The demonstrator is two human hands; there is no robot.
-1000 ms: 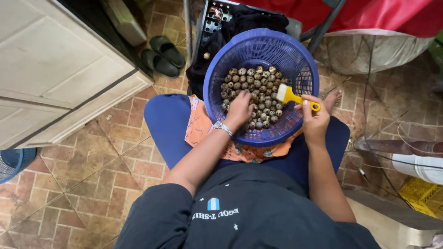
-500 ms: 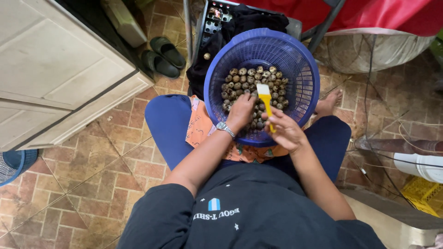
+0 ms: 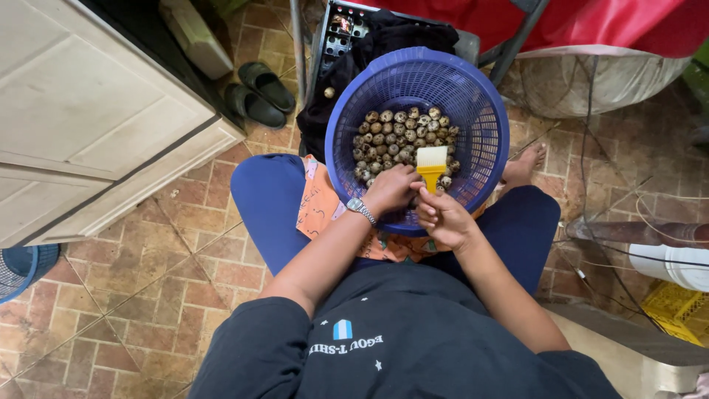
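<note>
A blue perforated plastic basket rests on the seated person's lap, tilted toward the camera. Speckled quail eggs lie heaped in its lower half. The left hand sits inside the basket at the near edge of the egg heap, its grip curled down over the eggs; whether it holds one cannot be told. A metal wristwatch is on that wrist. The right hand is at the basket's near rim, its grip closed on the yellow handle of a small pastry brush, pale bristles pointing up over the eggs. Left of the basket, a pair of dark sandals stands on the tiled floor.
</note>
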